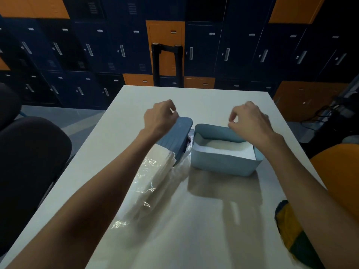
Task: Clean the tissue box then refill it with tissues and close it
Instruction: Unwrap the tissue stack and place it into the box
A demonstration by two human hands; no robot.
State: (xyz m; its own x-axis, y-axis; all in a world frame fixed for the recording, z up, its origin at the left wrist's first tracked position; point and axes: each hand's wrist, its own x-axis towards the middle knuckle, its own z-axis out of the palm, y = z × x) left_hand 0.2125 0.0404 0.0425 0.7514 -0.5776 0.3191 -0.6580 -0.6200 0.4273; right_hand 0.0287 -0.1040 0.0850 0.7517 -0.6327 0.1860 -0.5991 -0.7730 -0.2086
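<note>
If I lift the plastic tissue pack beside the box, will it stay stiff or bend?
The tissue pack would probably sag, since its wrap looks thin and crinkled. The glossy film may also be slippery.

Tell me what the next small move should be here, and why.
Probably carry the lid, gripped tilted in the left hand, across over the open tissue box and lower it on. White tissues already lie in the box, and the right hand is at its far rim.

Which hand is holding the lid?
The left hand grips the dark blue lid; the right hand is at the open tissue box's far rim, without it.
</note>
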